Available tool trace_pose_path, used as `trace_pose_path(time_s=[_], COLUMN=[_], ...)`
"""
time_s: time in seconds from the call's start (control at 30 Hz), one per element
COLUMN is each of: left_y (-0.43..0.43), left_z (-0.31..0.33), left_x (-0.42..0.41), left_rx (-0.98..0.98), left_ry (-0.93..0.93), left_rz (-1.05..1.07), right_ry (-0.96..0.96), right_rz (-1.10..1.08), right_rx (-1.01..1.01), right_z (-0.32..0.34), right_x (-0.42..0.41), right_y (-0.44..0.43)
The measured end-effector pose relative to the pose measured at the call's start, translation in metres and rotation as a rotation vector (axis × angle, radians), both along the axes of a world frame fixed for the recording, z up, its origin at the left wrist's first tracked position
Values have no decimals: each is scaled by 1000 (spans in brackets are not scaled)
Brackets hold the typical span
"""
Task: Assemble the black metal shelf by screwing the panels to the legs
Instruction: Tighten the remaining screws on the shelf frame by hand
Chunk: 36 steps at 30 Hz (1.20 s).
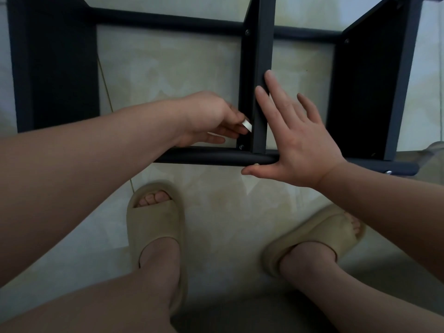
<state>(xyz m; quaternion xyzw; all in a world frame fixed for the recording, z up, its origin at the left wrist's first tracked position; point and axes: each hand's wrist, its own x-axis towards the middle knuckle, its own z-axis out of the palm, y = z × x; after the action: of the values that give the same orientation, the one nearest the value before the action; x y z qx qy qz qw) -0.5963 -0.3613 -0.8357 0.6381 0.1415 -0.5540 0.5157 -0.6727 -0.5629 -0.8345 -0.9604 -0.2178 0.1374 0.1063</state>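
Hands meet at the middle of a black metal shelf (pixel 260 150) that lies on its side on a pale tiled floor (pixel 168 68). The left hand (pixel 211 118) reaches in from the left, its thumb and fingertips pinching a small white piece (pixel 247 125); what that piece is cannot be told. It is held against the left face of the middle panel (pixel 260 56), just beyond a screw (pixel 241 147) in the panel's near corner.

The right hand (pixel 295 145) is flat with fingers straight and spread wide, holding nothing. Its first two fingers lie along the upturned edge of the middle panel, and its thumb stretches left along the near side of the near leg (pixel 204 157), touching a second screw head (pixel 256 164) there.

The near leg is a round black tube running left to right, and the middle panel stands on it. A matching far leg (pixel 156 20) crosses the top of the view. A left panel (pixel 55 68) and a right panel (pixel 360 92) also stand upright between the two legs, well apart from the hands.

Near the viewer, two bare feet in beige sandals (pixel 156 224) rest on the floor, one on each side, pointing toward the shelf.
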Motion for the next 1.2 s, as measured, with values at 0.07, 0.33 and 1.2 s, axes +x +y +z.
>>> trace_pose_path(time_s=[0.07,0.33,1.2], left_y=[1,4,20], left_z=[1,3,8], left_x=[0,-2,-3], left_rx=[5,6,9], left_ry=[-10,-13,-209], left_rz=[-9,-8,-395], right_ry=[-25,-126,-84], right_rz=[9,97,86], right_rx=[-18,-37,3], right_z=[0,-2,-3], right_x=[0,-1,-1], right_y=[0,-1,-3])
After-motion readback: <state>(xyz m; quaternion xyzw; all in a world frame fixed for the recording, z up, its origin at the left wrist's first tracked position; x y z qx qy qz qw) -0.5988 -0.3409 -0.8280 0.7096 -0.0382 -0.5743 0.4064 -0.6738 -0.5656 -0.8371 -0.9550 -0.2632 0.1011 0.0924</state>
